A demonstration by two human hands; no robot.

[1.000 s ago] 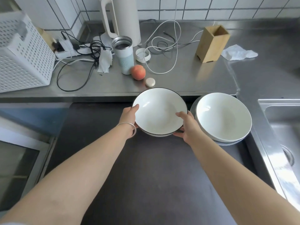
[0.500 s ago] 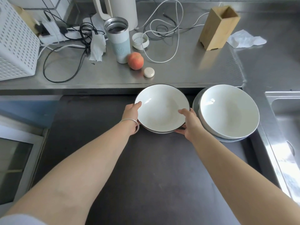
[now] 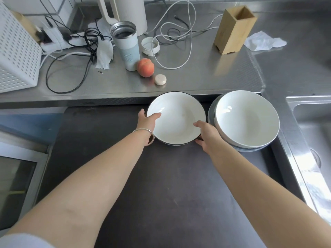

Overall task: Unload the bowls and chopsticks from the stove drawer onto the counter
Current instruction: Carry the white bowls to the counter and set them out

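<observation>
A white bowl with a dark rim (image 3: 176,120) sits on top of another bowl on the dark surface (image 3: 161,185) just below the steel counter edge. My left hand (image 3: 147,122) grips its left rim, thumb over the edge. My right hand (image 3: 206,135) grips its right rim, thumb on the inside. Right beside it stands a stack of larger white bowls (image 3: 247,119) on a grey plate. A wooden chopstick holder (image 3: 234,29) stands on the counter at the back right. No chopsticks are in sight.
The steel counter (image 3: 197,79) carries a peach (image 3: 145,67), a small white case (image 3: 160,79), an open tumbler (image 3: 126,45), a lid (image 3: 150,46), cables, tissues, a perforated white box (image 3: 16,56) and a white kettle. A sink (image 3: 313,133) lies at the right.
The bowl in my hands has come down from a raised position to the dark surface. The camera has tilted downward and closer.
</observation>
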